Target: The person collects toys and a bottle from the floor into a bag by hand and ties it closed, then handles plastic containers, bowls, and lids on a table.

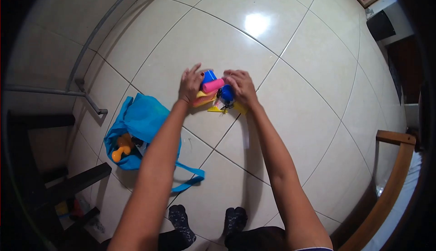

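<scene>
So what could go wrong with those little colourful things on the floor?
The smooth pink tube is in the small colourful bunch between the left hand and right hand; it might roll away over the shiny tiled floor. The bright blue cloth bag is open, so the rounded orange thing inside could tumble out. And its blue cloth strap lies near the left foot's dark patterned sock, so it might catch a toe.

Blue bag's (pixel 146 117) inner contents partly hidden; small black items (pixel 223 101) between hands (pixel 240 87) too small to identify.
</scene>
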A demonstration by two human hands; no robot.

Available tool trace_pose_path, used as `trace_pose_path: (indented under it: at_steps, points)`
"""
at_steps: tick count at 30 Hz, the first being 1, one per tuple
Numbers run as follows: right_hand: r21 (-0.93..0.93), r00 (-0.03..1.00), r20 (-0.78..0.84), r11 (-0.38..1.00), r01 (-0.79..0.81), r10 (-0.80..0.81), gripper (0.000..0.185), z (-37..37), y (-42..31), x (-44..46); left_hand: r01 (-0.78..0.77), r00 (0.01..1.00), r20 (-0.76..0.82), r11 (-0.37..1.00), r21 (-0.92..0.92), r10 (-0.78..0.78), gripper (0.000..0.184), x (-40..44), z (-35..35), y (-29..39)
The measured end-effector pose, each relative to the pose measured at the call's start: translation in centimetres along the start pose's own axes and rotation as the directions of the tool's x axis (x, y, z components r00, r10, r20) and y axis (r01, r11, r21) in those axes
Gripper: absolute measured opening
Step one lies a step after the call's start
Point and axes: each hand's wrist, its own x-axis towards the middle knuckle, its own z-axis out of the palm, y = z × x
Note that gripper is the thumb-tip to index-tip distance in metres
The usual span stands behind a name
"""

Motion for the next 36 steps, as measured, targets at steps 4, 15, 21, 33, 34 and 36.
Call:
trace_pose_path:
  at_steps: [4,15,21,33,34,36]
  points:
    - [-0.012,0.998,-0.031,0.998,-0.062,0.061,0.022,1.1,-3.5,-4.0,0.264,0.964,0.161,0.856,-0.445,-0.214,0.038,-5.0,1.6,3.5]
    - [0.894,0.772,0.037,0.324,-0.309,0.634,0.04,2.9,-11.2,-12.2,0.156,0.671,0.139,-0.045,-0.987,-0.728,0.038,-13.7,4.1,17.4]
    - [0.981,0.763,0.102,0.062,-0.184,0.638,0.036,2.2,-15.8,-12.1,-0.06,0.531,0.054,-0.101,-0.993,-0.846,0.037,-14.2,1.0,20.6]
    - [0.709,0.708,0.628,0.137,-0.692,0.324,0.047,13.2,-28.3,-1.9,-0.257,0.159,-0.067,0.024,-0.966,-0.985,0.039,-18.0,-16.4,10.3]
    - [0.688,0.714,0.627,0.209,-0.695,0.312,0.047,13.4,-28.4,-0.7,-0.156,0.192,-0.111,0.081,-0.984,-0.975,0.042,-18.8,-16.4,7.0]
    - [0.563,0.674,0.708,0.41,-0.718,0.208,0.046,13.1,-27.6,1.7,-0.058,0.226,-0.147,0.137,-0.989,-0.963,0.044,-19.2,-18.1,4.6]
